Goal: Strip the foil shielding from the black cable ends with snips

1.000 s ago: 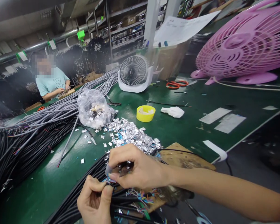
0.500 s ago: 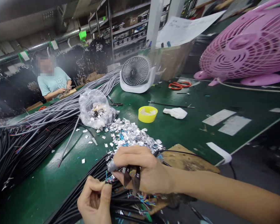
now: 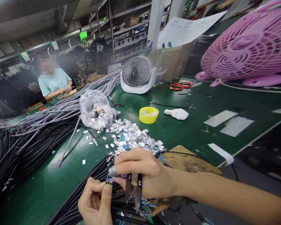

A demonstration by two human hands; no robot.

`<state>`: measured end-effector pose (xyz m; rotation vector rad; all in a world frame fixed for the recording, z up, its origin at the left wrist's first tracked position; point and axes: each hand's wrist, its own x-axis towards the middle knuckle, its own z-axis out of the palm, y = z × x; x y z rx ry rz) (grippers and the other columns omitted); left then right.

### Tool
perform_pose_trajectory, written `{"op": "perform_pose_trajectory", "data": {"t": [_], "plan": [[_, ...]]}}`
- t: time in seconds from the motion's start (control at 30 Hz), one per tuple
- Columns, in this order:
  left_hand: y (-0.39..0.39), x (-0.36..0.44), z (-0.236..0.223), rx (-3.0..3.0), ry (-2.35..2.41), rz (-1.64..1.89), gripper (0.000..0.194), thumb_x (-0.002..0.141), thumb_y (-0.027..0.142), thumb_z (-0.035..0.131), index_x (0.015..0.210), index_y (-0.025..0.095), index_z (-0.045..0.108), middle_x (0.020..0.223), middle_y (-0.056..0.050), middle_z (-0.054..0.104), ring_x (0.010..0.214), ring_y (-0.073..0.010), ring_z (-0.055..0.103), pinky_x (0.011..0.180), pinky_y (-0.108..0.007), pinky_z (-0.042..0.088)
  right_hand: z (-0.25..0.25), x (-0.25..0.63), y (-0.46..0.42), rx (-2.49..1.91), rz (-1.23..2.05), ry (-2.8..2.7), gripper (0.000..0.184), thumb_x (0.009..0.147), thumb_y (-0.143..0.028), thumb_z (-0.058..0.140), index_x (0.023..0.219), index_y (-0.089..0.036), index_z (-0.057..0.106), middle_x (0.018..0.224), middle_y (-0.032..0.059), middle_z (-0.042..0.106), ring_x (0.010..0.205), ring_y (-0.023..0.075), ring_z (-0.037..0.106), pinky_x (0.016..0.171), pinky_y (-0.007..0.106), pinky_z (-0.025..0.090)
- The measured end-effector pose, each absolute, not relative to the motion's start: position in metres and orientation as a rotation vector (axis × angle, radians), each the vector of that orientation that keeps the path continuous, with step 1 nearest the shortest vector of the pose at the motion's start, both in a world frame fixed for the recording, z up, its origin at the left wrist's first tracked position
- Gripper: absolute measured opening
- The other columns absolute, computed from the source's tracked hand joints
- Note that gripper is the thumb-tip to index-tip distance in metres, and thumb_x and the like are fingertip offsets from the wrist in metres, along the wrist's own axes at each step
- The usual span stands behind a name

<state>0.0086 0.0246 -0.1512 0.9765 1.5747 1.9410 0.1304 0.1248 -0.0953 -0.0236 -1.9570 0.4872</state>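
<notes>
My left hand is closed in a pinch on the end of a black cable. Thin blue and red wires fan out of that end. Just to the right, my right hand, with grey tape round one fingertip, has its thumb and finger at these wires. Tucked in the same palm is a dark two-bladed tool that looks like snips, its blades pointing down and apart. Under both hands lies a bundle of black cables, and more coloured wire ends show below the right hand.
Foil scraps are heaped beyond my hands, beside a plastic bag. A yellow ring, red-handled scissors, a white fan and a pink fan stand or lie farther back. Grey cables run left; a person sits beyond.
My right thumb and finger have closed in on the wire ends. The snips have swung in the palm, so more of their blades shows. My left hand has hardly moved.
</notes>
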Motion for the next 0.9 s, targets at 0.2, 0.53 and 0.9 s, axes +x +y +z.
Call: {"op": "perform_pose_trajectory", "data": {"t": [0.2, 0.53, 0.9], "plan": [[0.0260, 0.0098, -0.1496, 0.979, 1.580, 1.952, 0.024, 0.071, 0.026, 0.069, 0.053, 0.015, 0.056, 0.056, 0.002, 0.042, 0.057, -0.0106, 0.042, 0.055, -0.020, 0.040, -0.0978, 0.1299, 0.1251, -0.016, 0.338, -1.967, 0.011, 0.078, -0.006, 0.055, 0.069, -0.011, 0.060, 0.066, 0.0034, 0.062, 0.056, 0.0072, 0.054, 0.047, 0.019, 0.040], [0.0264, 0.0099, -0.1503, 1.000, 1.589, 1.962, 0.024, 0.071, 0.028, 0.068, 0.054, 0.016, 0.058, 0.055, 0.002, 0.044, 0.057, -0.0111, 0.042, 0.057, -0.021, 0.041, -0.0985, 0.1306, 0.1234, -0.025, 0.323, -1.960, 0.010, 0.077, -0.004, 0.054, 0.071, -0.011, 0.059, 0.066, 0.0037, 0.061, 0.056, 0.0080, 0.053, 0.048, 0.020, 0.039], [0.0253, 0.0098, -0.1445, 1.112, 1.568, 1.955, 0.026, 0.073, 0.029, 0.068, 0.054, 0.015, 0.057, 0.055, 0.001, 0.046, 0.054, -0.0110, 0.045, 0.050, -0.020, 0.041, -0.0966, 0.1333, 0.1231, -0.024, 0.427, -2.006, 0.007, 0.081, -0.007, 0.053, 0.081, -0.010, 0.060, 0.070, 0.0039, 0.061, 0.062, 0.0080, 0.055, 0.052, 0.018, 0.042]]}}
